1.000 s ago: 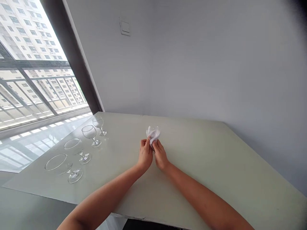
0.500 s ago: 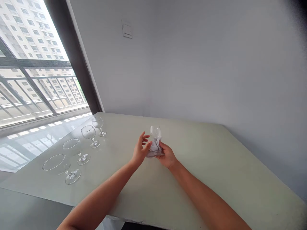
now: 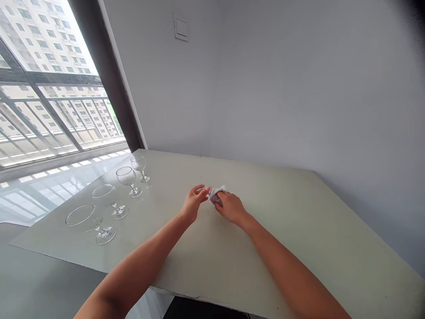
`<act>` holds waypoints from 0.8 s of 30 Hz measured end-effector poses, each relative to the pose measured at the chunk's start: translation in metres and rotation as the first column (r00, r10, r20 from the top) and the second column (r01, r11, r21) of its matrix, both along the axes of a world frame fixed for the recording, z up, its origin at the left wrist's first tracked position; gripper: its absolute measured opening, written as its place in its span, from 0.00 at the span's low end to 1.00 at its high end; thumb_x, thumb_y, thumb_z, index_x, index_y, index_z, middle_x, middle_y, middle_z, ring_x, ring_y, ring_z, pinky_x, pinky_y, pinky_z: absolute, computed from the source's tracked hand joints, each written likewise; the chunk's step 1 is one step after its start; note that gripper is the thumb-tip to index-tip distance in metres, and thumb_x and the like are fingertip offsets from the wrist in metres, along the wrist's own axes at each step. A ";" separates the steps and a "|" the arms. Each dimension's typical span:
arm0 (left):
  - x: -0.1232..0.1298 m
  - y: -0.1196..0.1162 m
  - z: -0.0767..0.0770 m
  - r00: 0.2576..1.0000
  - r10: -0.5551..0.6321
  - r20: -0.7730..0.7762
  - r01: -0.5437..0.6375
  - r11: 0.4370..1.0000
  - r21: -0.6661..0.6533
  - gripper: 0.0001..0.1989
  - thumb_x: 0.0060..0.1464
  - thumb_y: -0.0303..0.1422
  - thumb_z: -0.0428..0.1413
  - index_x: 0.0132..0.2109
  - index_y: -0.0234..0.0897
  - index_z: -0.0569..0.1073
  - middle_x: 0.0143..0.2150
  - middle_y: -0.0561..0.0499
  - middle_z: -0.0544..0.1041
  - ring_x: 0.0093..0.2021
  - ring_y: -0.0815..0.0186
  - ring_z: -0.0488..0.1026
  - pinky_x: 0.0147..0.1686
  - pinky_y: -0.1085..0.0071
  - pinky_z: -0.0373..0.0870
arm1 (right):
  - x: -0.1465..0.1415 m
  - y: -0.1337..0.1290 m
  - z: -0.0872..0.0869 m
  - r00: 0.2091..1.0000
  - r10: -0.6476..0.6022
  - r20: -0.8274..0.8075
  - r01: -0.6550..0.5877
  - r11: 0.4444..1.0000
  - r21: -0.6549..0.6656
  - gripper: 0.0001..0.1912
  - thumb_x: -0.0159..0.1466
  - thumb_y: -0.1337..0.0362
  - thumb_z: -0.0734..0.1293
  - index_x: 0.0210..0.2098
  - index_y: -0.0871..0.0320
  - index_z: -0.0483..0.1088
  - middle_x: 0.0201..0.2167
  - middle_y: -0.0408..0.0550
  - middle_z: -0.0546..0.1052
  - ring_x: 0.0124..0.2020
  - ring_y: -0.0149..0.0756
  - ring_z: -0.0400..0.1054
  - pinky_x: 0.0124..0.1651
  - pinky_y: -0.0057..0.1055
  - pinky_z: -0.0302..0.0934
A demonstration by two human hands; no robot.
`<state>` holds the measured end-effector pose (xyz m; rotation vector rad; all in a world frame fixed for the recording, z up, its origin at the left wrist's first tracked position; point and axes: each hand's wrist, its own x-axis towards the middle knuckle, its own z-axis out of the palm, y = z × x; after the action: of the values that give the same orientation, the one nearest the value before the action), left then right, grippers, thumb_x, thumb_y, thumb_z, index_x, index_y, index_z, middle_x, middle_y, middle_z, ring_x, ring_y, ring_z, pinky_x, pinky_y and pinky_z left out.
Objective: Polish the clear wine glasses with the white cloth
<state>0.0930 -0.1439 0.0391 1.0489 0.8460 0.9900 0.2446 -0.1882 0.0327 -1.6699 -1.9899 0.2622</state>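
Observation:
Over the middle of the table, my left hand [image 3: 194, 201] is closed on the stem end of a wine glass [image 3: 210, 192], which lies tilted sideways between my hands. Little of this glass shows; the rest is covered by fingers and cloth. A white cloth [image 3: 215, 196] is bunched around its bowl, gripped by my right hand [image 3: 231, 207]. The fingers of the right hand press the cloth from above and the side.
Several clear wine glasses stand upright in a row along the table's left side, the nearest glass [image 3: 106, 235] close to the front edge. The pale table [image 3: 299, 230] meets grey walls behind. A window [image 3: 49, 97] is at the left.
The glass has gone from upright to tilted sideways. My left hand has closed on its stem end, and my right hand has turned over with the cloth onto the bowl.

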 end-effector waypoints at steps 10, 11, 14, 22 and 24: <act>-0.001 0.005 -0.003 0.959 0.097 0.266 -0.075 0.993 -0.093 0.15 0.45 0.38 0.60 0.37 0.33 0.67 0.36 0.49 0.74 0.36 0.67 0.74 0.44 0.67 0.68 | 0.003 0.000 -0.005 0.983 -0.113 0.142 0.045 0.911 0.410 0.14 0.59 0.69 0.56 0.40 0.57 0.70 0.36 0.51 0.73 0.33 0.37 0.63 0.37 0.34 0.51; -0.003 0.008 -0.002 0.950 0.132 0.284 -0.107 0.989 -0.100 0.15 0.45 0.38 0.60 0.36 0.33 0.66 0.36 0.48 0.74 0.37 0.66 0.74 0.44 0.67 0.68 | 0.010 0.002 -0.006 0.990 -0.141 0.022 0.121 0.913 0.389 0.14 0.59 0.69 0.56 0.39 0.58 0.71 0.35 0.49 0.73 0.32 0.36 0.63 0.36 0.32 0.51; -0.011 0.020 0.003 0.914 0.217 0.344 -0.186 0.975 -0.122 0.14 0.47 0.38 0.59 0.35 0.33 0.65 0.37 0.47 0.73 0.42 0.62 0.74 0.44 0.68 0.69 | 0.034 0.008 -0.005 0.883 -0.249 -0.399 0.348 0.916 0.198 0.11 0.58 0.65 0.58 0.33 0.58 0.71 0.25 0.44 0.71 0.25 0.32 0.60 0.29 0.28 0.52; -0.016 0.026 0.004 0.923 0.221 0.316 -0.130 0.950 -0.285 0.13 0.48 0.38 0.58 0.32 0.33 0.65 0.31 0.48 0.74 0.36 0.65 0.75 0.36 0.72 0.73 | 0.029 -0.013 0.036 0.985 0.148 -0.084 -0.118 0.950 0.290 0.15 0.61 0.62 0.59 0.46 0.50 0.69 0.44 0.47 0.70 0.40 0.38 0.62 0.38 0.32 0.56; -0.013 0.021 0.002 0.956 0.091 0.280 -0.015 0.965 -0.263 0.13 0.48 0.39 0.57 0.33 0.33 0.66 0.30 0.49 0.74 0.30 0.68 0.74 0.32 0.73 0.72 | 0.016 -0.018 0.038 0.945 0.263 0.197 -0.306 0.922 0.237 0.15 0.61 0.66 0.59 0.44 0.46 0.70 0.46 0.46 0.69 0.42 0.39 0.61 0.42 0.35 0.55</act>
<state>0.0800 -0.1226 0.0415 0.6416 0.7391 1.0184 0.2601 -0.2063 0.0710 -1.2673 -2.2763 -0.0404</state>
